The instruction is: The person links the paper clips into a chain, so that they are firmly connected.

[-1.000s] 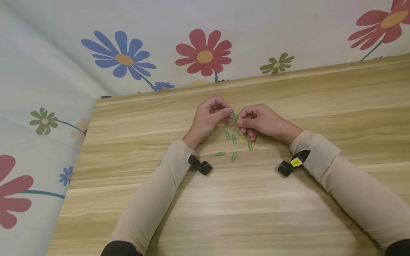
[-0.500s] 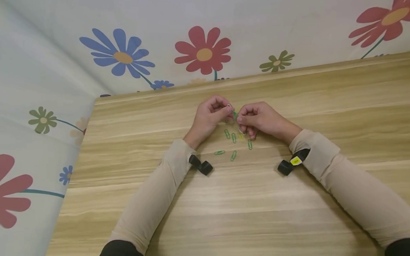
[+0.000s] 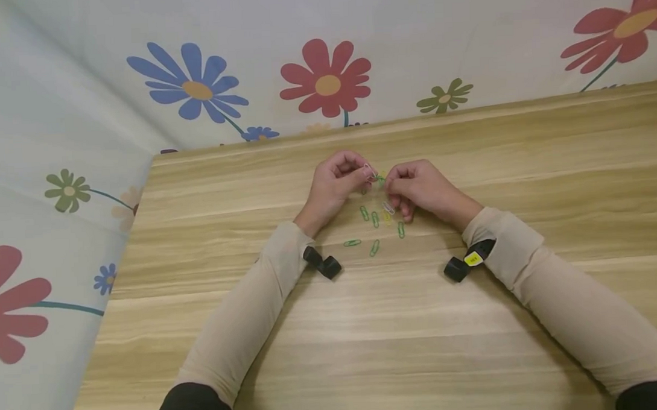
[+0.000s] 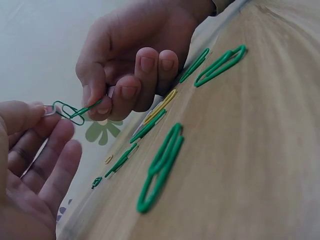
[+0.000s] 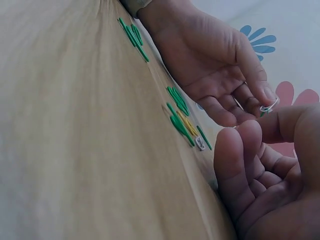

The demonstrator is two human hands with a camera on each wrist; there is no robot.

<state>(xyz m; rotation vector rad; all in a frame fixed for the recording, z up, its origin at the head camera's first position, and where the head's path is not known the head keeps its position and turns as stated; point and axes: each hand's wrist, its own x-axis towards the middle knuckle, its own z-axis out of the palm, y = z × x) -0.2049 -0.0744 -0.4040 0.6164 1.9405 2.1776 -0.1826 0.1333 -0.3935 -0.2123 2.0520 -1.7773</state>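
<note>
In the head view my left hand (image 3: 333, 184) and right hand (image 3: 428, 186) meet over the tabletop, fingertips a short gap apart. Between thumb and fingers, the left hand pinches a white paperclip (image 4: 50, 110). A green paperclip (image 4: 71, 112), its wire looking splayed, hooks into the white one and spans the gap. The thumb and index finger of my right hand pinch the far end of this green wire; its other fingers curl loosely below. Under the hands lie several green paperclips (image 3: 375, 219), a yellow paperclip (image 4: 161, 106) and another white paperclip (image 3: 388, 208).
Closer to me, two more green paperclips, one lying sideways (image 3: 352, 243) and one slanted (image 3: 374, 247), rest on the wood-grain table (image 3: 333, 349). A white wall covering (image 3: 398, 21) with printed flowers rises behind the table and along its left side.
My right hand has drawn slightly away to the right, widening the gap between the hands. More of the green paperclip and of the white one on the table shows. The left hand stays nearly still.
</note>
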